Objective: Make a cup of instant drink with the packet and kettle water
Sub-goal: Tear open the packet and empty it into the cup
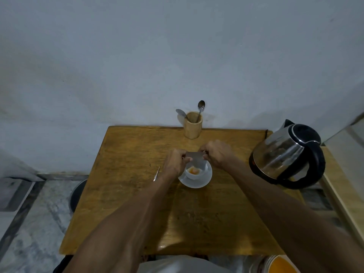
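Note:
A white cup (194,173) stands on a white saucer (204,180) in the middle of the wooden table (122,194). Orange powder lies in the cup's bottom. Just above the cup I hold a silvery packet (196,159) tilted over the rim. My left hand (175,162) pinches its left end and my right hand (216,153) pinches its right end. The steel kettle (285,154) with a black lid and handle stands at the table's right edge, apart from both hands.
A wooden holder (193,126) with two spoons stands at the table's far edge by the wall. A thin metal utensil (157,173) lies left of the saucer. A dark round object (77,194) sits on the floor to the left, an orange-filled container (279,266) at bottom right.

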